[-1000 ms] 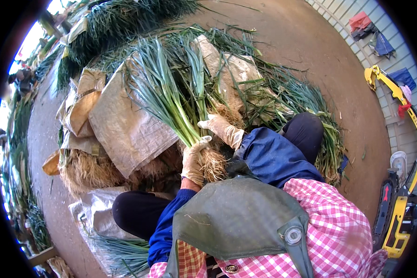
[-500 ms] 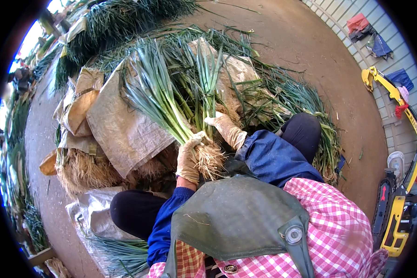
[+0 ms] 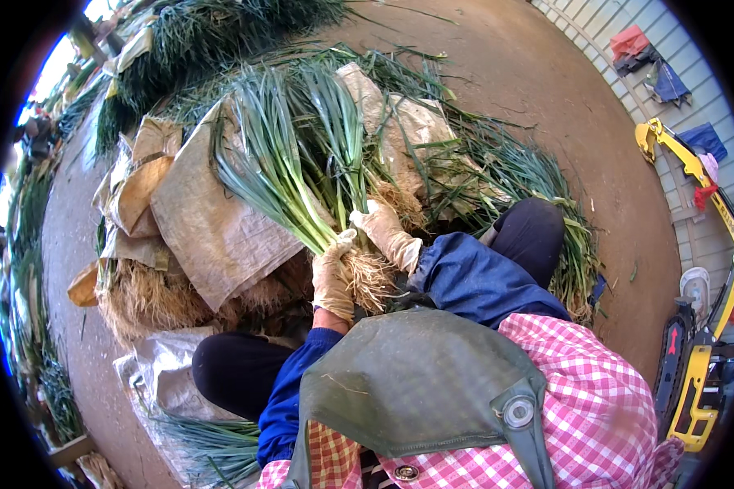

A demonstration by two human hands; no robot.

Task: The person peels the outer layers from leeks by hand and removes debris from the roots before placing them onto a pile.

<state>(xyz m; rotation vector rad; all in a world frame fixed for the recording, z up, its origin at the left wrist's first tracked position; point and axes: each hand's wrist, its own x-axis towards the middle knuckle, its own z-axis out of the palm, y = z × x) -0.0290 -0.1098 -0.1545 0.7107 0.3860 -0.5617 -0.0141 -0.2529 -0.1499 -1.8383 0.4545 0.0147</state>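
Note:
In my left hand (image 3: 332,275), gloved in cream, is a bunch of green onions (image 3: 302,196), gripped just above its shaggy pale roots (image 3: 369,277). The leaves fan away from me, up and to the left. My right hand (image 3: 386,232), in a matching glove, is closed around a few more stalks at the right side of the same bunch, close beside the left. Its fingertips are partly hidden by the stalks. Beyond lie loose green onions (image 3: 387,196), roots toward me, over a tan woven sheet (image 3: 212,216).
A heap of green onions (image 3: 538,171) runs along the right by my knee. Root ends (image 3: 151,301) stick out from under the sheet at left. More stalks (image 3: 212,444) lie on a white sack (image 3: 167,367). A yellow toy-like digger (image 3: 693,407) stands at the far right.
My right hand has shifted slightly left and toward me. The stalks in it now lean left against the bunch in my left hand, which has hardly moved.

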